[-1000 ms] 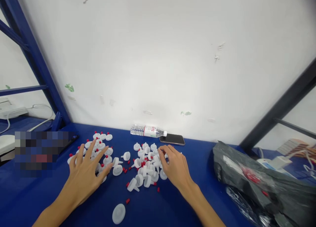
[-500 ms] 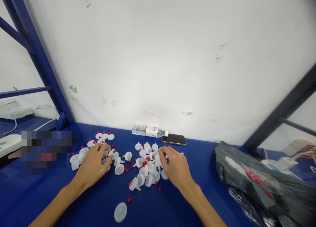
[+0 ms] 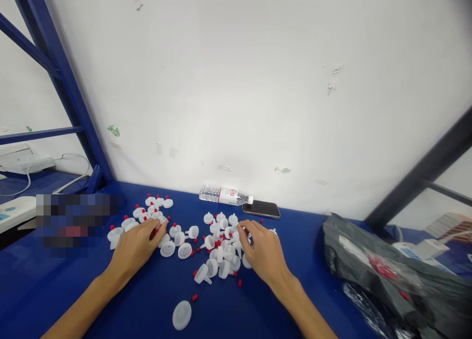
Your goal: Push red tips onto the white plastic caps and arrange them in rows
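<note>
My left hand [image 3: 135, 245] is closed in a pinch among white plastic nozzle caps with red tips on the left. What lies between its fingertips is hidden. White caps [image 3: 167, 249] lie beside those fingers, some showing their round open undersides. My right hand [image 3: 263, 253] rests at the right edge of a heap of white nozzle caps [image 3: 212, 267], most without red tips. Its thumb and forefinger are closed together over the heap; anything in them is too small to make out. Small red tips [image 3: 240, 283] lie loose in and around the heap.
A clear water bottle [image 3: 224, 195] lies by the wall beside a black phone [image 3: 261, 209]. One white disc-shaped cap [image 3: 182, 315] lies near the front of the blue table [image 3: 147, 304]. A grey plastic bag [image 3: 368, 260] fills the right side. Blue metal posts [image 3: 68, 83] flank the table.
My left hand has drawn its fingers together and uncovered several white caps to its right. A red-tipped cap now stands just right of its fingers. My right hand stays almost still.
</note>
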Motion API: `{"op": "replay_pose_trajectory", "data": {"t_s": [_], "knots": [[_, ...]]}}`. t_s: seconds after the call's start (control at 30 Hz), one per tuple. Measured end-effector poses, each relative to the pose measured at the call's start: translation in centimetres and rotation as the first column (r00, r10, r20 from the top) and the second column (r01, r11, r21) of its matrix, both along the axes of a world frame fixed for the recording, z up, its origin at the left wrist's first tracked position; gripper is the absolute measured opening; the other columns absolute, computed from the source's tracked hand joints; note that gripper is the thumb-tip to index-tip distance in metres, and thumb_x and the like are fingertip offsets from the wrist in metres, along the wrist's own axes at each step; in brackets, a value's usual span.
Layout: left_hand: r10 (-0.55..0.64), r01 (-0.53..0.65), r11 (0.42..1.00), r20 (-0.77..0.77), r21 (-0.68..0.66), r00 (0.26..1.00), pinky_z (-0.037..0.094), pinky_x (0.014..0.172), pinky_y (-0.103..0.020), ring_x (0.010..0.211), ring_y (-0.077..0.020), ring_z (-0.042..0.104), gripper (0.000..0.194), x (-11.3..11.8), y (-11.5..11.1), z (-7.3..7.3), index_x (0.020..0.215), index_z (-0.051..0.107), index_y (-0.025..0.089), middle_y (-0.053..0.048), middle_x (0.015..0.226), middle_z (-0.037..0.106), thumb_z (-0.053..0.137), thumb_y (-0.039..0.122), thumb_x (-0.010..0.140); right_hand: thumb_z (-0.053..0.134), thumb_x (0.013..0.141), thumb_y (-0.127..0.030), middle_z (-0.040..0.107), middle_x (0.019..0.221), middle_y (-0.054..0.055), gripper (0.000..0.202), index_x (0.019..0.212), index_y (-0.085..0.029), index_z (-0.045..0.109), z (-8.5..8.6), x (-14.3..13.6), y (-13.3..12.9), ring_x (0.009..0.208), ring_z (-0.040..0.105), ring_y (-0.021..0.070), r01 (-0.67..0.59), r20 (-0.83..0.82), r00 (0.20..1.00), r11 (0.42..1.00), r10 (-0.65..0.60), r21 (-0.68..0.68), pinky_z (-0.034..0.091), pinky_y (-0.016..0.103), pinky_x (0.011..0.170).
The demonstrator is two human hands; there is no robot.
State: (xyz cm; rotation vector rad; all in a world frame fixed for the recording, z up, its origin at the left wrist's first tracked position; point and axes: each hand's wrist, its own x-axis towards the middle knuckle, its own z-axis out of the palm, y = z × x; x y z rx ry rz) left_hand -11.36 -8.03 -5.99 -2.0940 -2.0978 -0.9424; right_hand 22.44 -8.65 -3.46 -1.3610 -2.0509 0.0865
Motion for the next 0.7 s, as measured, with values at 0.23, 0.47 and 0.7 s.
{"op": "replay_pose_trajectory", "data": {"t_s": [0.23,0.47,0.7], "knots": [[0.027,-0.052,0.991,0.198,0.126,0.98,0.023,0.061,-0.032,0.053,-0.0148,0.031,0.047,1.7,-0.4,2.6,0.057,0.033,0.025,0.004,0.052,0.037,0.051,0.053,0.089,0.047,0.109,-0.029,0.075,0.086,0.001,0.028,0.1,-0.023,0.073,0.5,-0.1,-0.2,0.064,0.066,0.0163,-0.016,-0.095,0.995,1.0,0.018,0.024,0.037,0.028,0.062],[-0.196,0.137,0.979,0.525,0.151,0.828,0.025,0.054,-0.029,0.055,-0.013,0.03,0.049,12.7,3.3,6.3,0.06,0.031,0.024,0.005,0.056,0.03,0.046,0.053,0.097,0.053,0.107,-0.048,0.072,0.083,0.0,0.033,0.124,-0.024,0.067,1.7,-1.1,-1.4,0.059,0.062,0.0151,-0.171,-0.468,0.879,0.977,0.092,-0.129,0.045,0.026,0.059],[-0.367,0.418,0.902,0.699,0.107,0.613,0.026,0.05,-0.027,0.053,-0.0127,0.033,0.049,21.2,5.9,5.3,0.059,0.04,0.024,0.005,0.055,0.036,0.05,0.057,0.094,0.051,0.106,-0.057,0.07,0.087,-0.001,0.043,0.132,-0.023,0.055,1.1,-0.9,0.2,0.056,0.07,0.0158,-0.22,-0.685,0.728,0.937,-0.028,-0.272,0.048,0.025,0.051]]}}
